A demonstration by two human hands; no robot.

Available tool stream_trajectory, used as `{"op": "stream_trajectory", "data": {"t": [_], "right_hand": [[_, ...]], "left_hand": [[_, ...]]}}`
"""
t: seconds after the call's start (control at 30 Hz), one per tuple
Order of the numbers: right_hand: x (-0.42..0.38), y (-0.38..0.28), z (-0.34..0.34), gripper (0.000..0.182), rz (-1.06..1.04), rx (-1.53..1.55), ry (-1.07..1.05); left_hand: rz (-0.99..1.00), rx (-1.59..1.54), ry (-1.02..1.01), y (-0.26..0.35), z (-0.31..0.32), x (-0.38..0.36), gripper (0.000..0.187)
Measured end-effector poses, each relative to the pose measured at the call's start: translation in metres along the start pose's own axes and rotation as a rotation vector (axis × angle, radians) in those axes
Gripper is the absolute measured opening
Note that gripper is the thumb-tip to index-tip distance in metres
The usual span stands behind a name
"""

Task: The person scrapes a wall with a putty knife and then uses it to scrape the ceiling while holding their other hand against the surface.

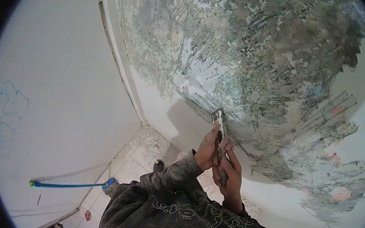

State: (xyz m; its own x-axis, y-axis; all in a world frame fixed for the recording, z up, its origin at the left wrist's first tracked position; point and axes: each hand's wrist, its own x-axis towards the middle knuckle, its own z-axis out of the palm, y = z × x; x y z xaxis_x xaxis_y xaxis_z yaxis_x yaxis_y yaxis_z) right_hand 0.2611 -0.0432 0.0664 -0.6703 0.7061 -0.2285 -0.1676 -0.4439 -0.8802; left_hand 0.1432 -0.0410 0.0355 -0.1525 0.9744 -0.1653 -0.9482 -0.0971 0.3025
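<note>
My left hand (208,149) and my right hand (228,173) are both closed around a scraper (220,130). The left hand grips its upper part, with the thumb along the tool. Lower down, the right hand wraps the dark handle. The scraper's narrow blade, smeared with white, meets the wall (249,81) at the lower edge of a large scraped patch. That patch is rough and grey-green, with streaks of white. Smooth white coating borders it below and at the right. Dust covers my dark sleeves.
At the left stands a white wall (61,90) with a blue line drawing (10,106). A blue-handled broom (70,184) leans there, its head on the tiled floor (130,169). Pale debris lies in the corner near my shoe (158,165). A small reddish object (87,215) lies on the tiles.
</note>
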Motion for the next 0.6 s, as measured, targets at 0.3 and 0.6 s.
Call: {"op": "stream_trajectory", "data": {"t": [0.3, 0.6], "right_hand": [[0.017, -0.007, 0.012, 0.035, -0.022, -0.013, -0.087], [0.046, 0.004, -0.007, 0.033, -0.02, -0.226, -0.179]], "left_hand": [[0.132, 0.022, 0.173, 0.011, 0.01, 0.005, 0.055], [0.123, 0.143, 0.277, 0.03, 0.008, 0.002, 0.048]]}}
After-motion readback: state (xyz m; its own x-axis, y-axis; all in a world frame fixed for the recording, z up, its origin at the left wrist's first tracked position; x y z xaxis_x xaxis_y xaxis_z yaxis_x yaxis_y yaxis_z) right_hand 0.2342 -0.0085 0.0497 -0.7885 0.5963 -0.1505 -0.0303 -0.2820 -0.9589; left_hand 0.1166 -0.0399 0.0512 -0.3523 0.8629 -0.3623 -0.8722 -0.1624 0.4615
